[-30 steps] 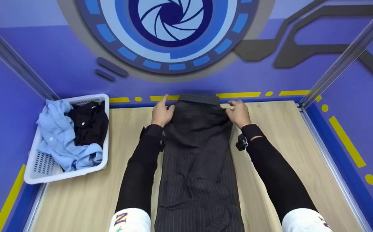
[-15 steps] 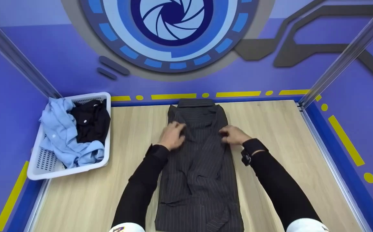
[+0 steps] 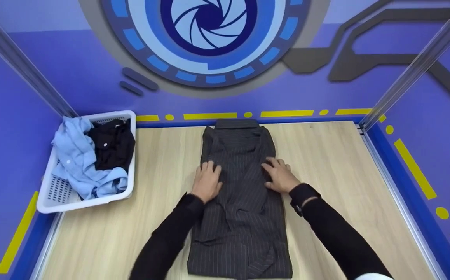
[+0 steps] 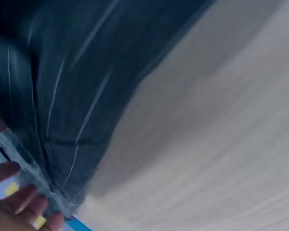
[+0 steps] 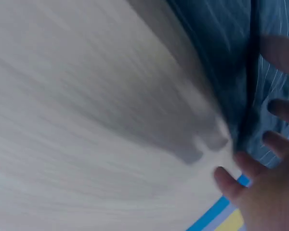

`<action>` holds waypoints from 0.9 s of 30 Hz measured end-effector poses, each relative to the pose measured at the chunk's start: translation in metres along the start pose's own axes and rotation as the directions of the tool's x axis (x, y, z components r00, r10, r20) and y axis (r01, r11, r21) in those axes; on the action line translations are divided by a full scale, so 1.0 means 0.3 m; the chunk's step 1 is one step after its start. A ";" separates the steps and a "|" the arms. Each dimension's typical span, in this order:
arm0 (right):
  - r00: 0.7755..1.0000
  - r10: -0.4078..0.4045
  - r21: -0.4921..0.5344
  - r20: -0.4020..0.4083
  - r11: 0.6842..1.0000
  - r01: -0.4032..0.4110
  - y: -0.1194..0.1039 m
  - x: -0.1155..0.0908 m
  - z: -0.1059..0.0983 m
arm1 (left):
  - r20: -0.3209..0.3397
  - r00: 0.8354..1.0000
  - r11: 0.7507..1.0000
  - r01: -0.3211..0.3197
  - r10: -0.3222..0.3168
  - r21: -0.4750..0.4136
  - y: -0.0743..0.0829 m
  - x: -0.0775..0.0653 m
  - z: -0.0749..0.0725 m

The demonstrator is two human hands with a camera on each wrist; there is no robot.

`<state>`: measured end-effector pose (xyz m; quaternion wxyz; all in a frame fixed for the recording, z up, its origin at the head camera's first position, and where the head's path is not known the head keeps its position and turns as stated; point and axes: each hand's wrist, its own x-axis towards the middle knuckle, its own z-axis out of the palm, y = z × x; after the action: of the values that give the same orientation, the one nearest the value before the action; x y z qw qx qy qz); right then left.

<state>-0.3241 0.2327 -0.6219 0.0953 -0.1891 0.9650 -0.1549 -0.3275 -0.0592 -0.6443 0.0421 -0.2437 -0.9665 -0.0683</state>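
A dark pinstriped shirt (image 3: 244, 186), folded into a long narrow strip, lies lengthwise with its collar (image 3: 236, 123) at the far end by the back wall. On its left edge, about a third of the way down, my left hand (image 3: 208, 182) rests with fingers pointing forward. Across from it, my right hand (image 3: 281, 175) lies at the right edge, fingers spread and loosely bent. In the right wrist view the fingers (image 5: 279, 113) are apart and pinch no cloth. The left wrist view shows the shirt's edge (image 4: 86, 120) and the loosely spread left fingers (image 4: 26, 199).
A white plastic basket (image 3: 131, 171) stands at the left, holding a light blue shirt (image 3: 75, 151) and a black garment (image 3: 112, 146). Beneath everything is a light wooden tabletop (image 3: 326, 163). Blue panels close off the back and both sides.
Both hands have let go near the collar and moved back toward me along the shirt's edges. The upper sides now lie folded inward and the collar is flat.
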 end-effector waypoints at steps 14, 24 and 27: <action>0.893 -0.432 -0.105 0.125 0.889 0.445 -0.146 -0.280 0.072 | 0.085 0.894 0.885 -0.417 0.441 -0.208 0.171 -0.325 -0.052; 0.951 -0.289 -0.174 0.109 0.936 0.305 -0.115 -0.320 0.118 | 0.147 0.930 0.940 -0.324 0.337 -0.106 0.195 -0.347 -0.025; 0.924 -0.383 -0.195 0.003 0.906 0.377 -0.143 -0.344 0.112 | -0.016 0.920 0.914 -0.392 0.393 -0.101 0.201 -0.375 -0.050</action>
<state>-0.2078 0.2268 -0.6259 0.0276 -0.3789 0.9215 -0.0802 -0.1992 -0.0614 -0.6357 0.0403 -0.4346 -0.8933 -0.1073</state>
